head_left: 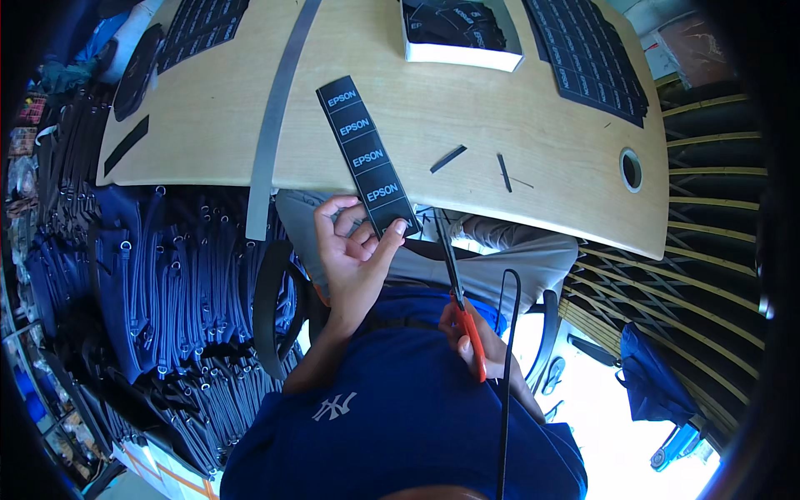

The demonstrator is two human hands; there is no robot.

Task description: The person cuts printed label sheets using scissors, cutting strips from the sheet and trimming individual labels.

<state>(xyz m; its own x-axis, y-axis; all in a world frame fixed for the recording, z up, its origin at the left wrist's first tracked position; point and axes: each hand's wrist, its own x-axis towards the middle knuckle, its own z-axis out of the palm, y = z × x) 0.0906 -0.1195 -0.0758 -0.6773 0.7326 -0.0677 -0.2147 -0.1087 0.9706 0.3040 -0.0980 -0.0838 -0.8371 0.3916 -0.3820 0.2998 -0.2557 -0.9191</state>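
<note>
The right hand (492,352) was nearest, and its fingers (451,320) were grasping the orange handles of the scissors (469,337). The blades pointed away from these fingers, toward the edge of the counter (567,196). A little farther, the left hand (354,262) was grasping the near end of a black strip (367,154), with the thumb on its printed face. From the left fingers the strip went up and slightly to the left, above the counter; whether it touched the wood, I cannot tell. Beyond the fingers and to the right lay two thin dark scraps (448,158). To the left, a long grey band (282,108) hung over the edge. Farthest were a white box (462,57) of dark pieces (454,25) and, to its right, black sheets (592,67).
</note>
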